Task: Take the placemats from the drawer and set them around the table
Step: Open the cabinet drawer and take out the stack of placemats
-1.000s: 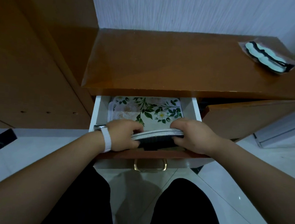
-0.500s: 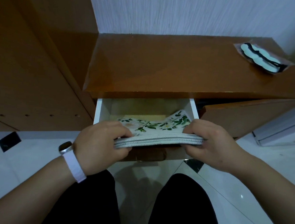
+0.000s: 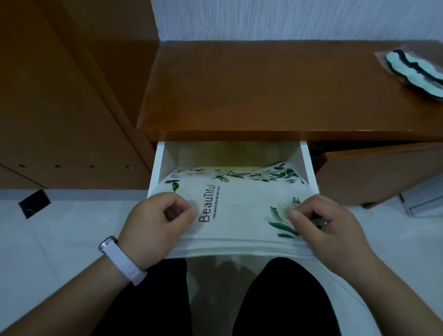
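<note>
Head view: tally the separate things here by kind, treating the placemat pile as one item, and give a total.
Hands: 2, left and right, both gripping the pile
Placemat stack: 1; number of mats unclear
Open drawer: 1
Wristband: 1
Wrapped item on the cabinet top: 1
Total: 6

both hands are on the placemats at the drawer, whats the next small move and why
Probably keep drawing the stack of placemats toward the body until its far edge clears the drawer. The left hand and right hand each have a grip on a near corner, the near edge already hangs past the drawer front, but the leafy far edge is inside.
</note>
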`<state>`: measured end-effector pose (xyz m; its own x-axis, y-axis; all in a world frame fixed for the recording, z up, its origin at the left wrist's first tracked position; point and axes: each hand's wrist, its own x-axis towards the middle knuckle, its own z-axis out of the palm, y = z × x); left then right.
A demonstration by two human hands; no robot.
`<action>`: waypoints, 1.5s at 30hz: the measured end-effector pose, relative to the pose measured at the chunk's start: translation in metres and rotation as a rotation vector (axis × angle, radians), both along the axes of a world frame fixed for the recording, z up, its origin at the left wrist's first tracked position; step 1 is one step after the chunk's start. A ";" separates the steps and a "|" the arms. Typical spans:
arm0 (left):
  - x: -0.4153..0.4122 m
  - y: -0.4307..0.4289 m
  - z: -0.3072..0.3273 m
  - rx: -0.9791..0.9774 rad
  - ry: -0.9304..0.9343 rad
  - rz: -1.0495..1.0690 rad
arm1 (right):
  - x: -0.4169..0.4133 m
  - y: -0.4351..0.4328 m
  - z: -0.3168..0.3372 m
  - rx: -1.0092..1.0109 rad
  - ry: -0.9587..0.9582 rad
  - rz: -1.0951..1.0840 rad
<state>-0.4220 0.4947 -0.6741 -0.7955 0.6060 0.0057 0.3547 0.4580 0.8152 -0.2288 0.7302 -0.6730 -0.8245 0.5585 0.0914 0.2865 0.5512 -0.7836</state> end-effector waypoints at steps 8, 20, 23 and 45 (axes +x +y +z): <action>-0.002 -0.024 -0.026 -0.166 0.160 0.260 | -0.009 -0.012 -0.031 -0.141 -0.065 -0.501; -0.007 -0.034 -0.036 -0.247 -0.095 0.403 | -0.003 -0.015 -0.040 -0.318 -0.146 -0.591; -0.004 -0.030 -0.040 -0.095 -0.267 0.364 | -0.003 -0.017 -0.046 -0.464 -0.119 -0.574; 0.015 -0.024 0.210 0.179 -0.528 0.423 | 0.019 -0.026 0.201 -0.619 -0.134 -0.529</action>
<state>-0.4071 0.4706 -0.4638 -0.8864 0.2699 -0.3760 -0.2888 0.3123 0.9050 -0.2099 0.7040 -0.4724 -0.4208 0.7930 -0.4406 0.4995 -0.2029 -0.8422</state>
